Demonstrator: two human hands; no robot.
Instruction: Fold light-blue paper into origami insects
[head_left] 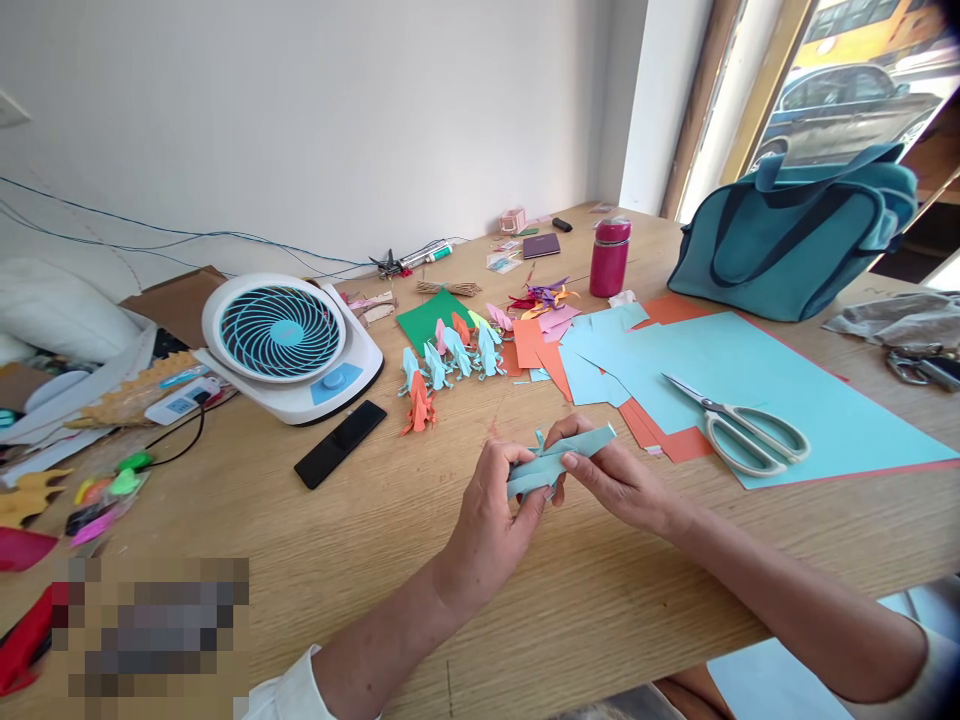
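Two hands, one fan, one phone, one bag

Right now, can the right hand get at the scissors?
Probably yes: the scissors lie on the light-blue sheet with nothing over them, though the right hand would first have to release the folded blue paper.

Bright daylight enters by the window, lower left pixelated.

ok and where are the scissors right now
In the head view, right of the right hand, the scissors lie mostly on the big light-blue sheet.
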